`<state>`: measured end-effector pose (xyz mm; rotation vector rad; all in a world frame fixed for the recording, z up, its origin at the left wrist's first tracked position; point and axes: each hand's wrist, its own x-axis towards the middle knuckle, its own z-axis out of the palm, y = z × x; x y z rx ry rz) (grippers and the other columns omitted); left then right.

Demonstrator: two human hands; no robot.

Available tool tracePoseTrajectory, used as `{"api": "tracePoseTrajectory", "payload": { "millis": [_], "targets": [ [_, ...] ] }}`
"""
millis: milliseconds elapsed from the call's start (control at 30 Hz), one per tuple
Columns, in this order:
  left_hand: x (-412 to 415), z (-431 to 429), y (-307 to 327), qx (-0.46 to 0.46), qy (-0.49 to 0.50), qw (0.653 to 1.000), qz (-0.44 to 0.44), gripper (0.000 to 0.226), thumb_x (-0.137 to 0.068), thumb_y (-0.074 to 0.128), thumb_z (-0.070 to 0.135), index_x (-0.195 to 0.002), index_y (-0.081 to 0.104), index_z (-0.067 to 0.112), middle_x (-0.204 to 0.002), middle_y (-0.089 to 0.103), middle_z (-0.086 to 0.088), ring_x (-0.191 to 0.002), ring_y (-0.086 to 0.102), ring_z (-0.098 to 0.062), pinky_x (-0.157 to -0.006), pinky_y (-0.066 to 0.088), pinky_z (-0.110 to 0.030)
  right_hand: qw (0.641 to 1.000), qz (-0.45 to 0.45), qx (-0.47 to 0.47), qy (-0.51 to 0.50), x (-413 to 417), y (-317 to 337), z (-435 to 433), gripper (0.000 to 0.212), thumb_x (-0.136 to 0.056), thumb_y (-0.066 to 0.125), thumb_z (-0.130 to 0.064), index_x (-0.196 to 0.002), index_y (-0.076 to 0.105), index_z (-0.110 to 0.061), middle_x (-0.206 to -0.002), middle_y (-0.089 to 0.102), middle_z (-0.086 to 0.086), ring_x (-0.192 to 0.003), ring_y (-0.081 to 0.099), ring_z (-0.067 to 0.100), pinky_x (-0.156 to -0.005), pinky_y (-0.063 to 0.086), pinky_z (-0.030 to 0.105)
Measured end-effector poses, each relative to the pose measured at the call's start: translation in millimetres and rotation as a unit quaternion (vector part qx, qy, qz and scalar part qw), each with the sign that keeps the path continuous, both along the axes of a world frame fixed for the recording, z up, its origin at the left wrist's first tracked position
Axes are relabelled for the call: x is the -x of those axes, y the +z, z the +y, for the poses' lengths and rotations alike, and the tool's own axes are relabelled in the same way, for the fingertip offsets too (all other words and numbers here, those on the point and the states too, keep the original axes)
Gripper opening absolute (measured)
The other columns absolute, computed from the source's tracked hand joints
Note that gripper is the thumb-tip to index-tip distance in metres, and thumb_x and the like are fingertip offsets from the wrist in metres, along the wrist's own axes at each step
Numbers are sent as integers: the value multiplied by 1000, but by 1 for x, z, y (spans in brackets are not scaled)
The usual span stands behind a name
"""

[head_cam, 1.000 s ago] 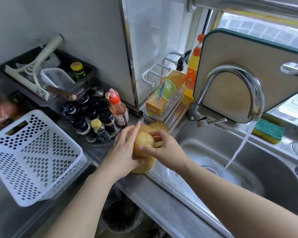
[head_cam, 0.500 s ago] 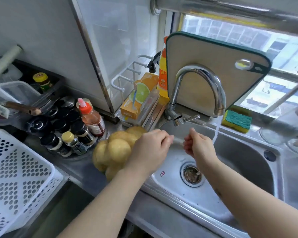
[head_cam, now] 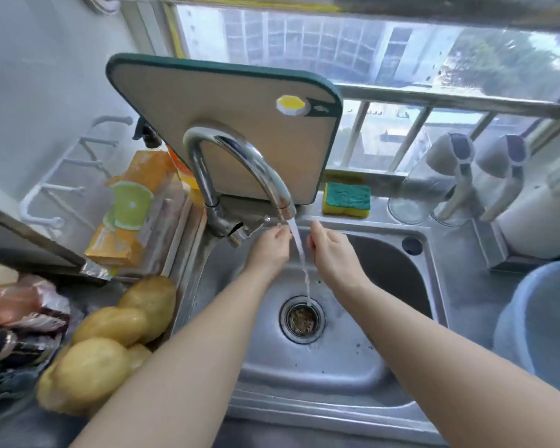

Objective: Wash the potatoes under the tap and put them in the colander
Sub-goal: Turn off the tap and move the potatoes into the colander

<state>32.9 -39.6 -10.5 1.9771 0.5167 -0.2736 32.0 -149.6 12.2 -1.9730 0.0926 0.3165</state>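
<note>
Lying unwashed, by the look of them, in a close heap on the counter just left of the basin: yellow-skinned oval potatoes [head_cam: 110,344], at least four, touching one another and held by neither hand. They are judged to be parked there within reach of the left arm, ready to be taken one at a time.

Orientation: the nearest potato's long axis runs from lower left to upper right, toward the basin; the middle one lies nearly crosswise; the farthest is tilted, its axis less plain. All lie flat on their sides.

Left hand [head_cam: 269,247]: nothing is held; the fingers are loosely bent, tips at the thin stream of water [head_cam: 301,257].

Right hand [head_cam: 330,250]: nothing is held; the fingers are extended beside the stream. Both hands are judged to be wetted or rinsed before any potato is lifted.

Curved chrome tap [head_cam: 240,156]: running, spout over the stainless steel sink [head_cam: 337,367], stream falling at the round drain strainer [head_cam: 301,318].

Beige cutting board with green rim [head_cam: 223,124]: propped upright behind the tap.

Green-and-yellow sponge [head_cam: 346,200]: on the back ledge.

Colander: not in view.
</note>
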Motion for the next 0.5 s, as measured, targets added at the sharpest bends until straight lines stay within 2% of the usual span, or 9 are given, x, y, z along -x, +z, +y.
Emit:
{"api": "tracePoseTrajectory", "payload": {
  "millis": [67,133,200,300,333,400,433,467,500],
  "targets": [
    [-5,9,0,-61,1,998,-6,36,-101,35,21,-118,60,2,-123,60,-21,-114,53,-34,-90,40,-34,1000,2,-4,10,-4,-7,-4,41,-102,35,-24,-63,46,-18,-58,43,-6,-55,39,7,-56,31,26],
    [-5,14,0,-84,11,996,-23,36,-102,35,22,-120,59,2,-123,60,-22,-113,53,-36,-89,41,-36,999,34,-22,1,-8,-12,-7,23,-100,42,-24,-84,56,-17,-70,49,-6,-64,44,8,-64,35,28],
    [-4,16,-2,-100,21,994,-36,36,-102,36,21,-122,59,1,-123,61,-20,-114,54,-35,-87,41,-34,997,65,-45,-15,-10,-12,-8,16,-99,46,-24,-99,58,-14,-74,54,-5,-64,49,8,-60,38,22],
    [-6,16,4,-107,50,991,-56,35,-102,35,19,-109,61,-4,-103,63,-23,-98,56,-37,-68,33,-33,994,81,-65,-31,-12,-9,-13,15,-97,48,-21,-100,61,-13,-71,57,-2,-59,49,8,-46,36,8],
    [-9,17,7,-106,63,991,-60,34,-102,35,17,-96,60,-5,-89,60,-22,-88,54,-37,-63,28,-31,993,88,-72,-37,-12,-9,-14,15,-97,49,-20,-98,62,-13,-70,58,-2,-58,49,8,-44,35,6],
    [-15,19,12,-110,80,989,-59,37,-101,35,13,-68,48,2,-67,47,-9,-73,44,-28,-59,20,-31,991,98,-80,-43,-12,-9,-17,14,-96,50,-19,-96,62,-14,-69,59,-1,-57,49,9,-46,37,7],
    [-14,20,14,-113,77,989,-61,39,-101,36,13,-65,46,4,-63,43,-5,-70,42,-27,-57,18,-33,990,102,-81,-45,-11,-9,-18,13,-96,50,-19,-94,62,-14,-69,59,-1,-57,49,9,-50,38,10],
    [-14,20,13,-109,70,990,-63,37,-101,36,15,-70,52,1,-66,47,-6,-70,44,-29,-57,21,-35,990,105,-83,-46,-9,-10,-19,13,-95,51,-19,-93,62,-14,-70,60,-1,-58,50,9,-53,39,14],
    [-12,21,12,-99,62,991,-66,35,-102,37,18,-87,59,-4,-76,57,-12,-76,52,-31,-61,30,-36,989,106,-87,-46,-8,-10,-20,13,-95,51,-18,-92,63,-14,-71,60,0,-58,50,10,-55,39,16]
  ]
}}
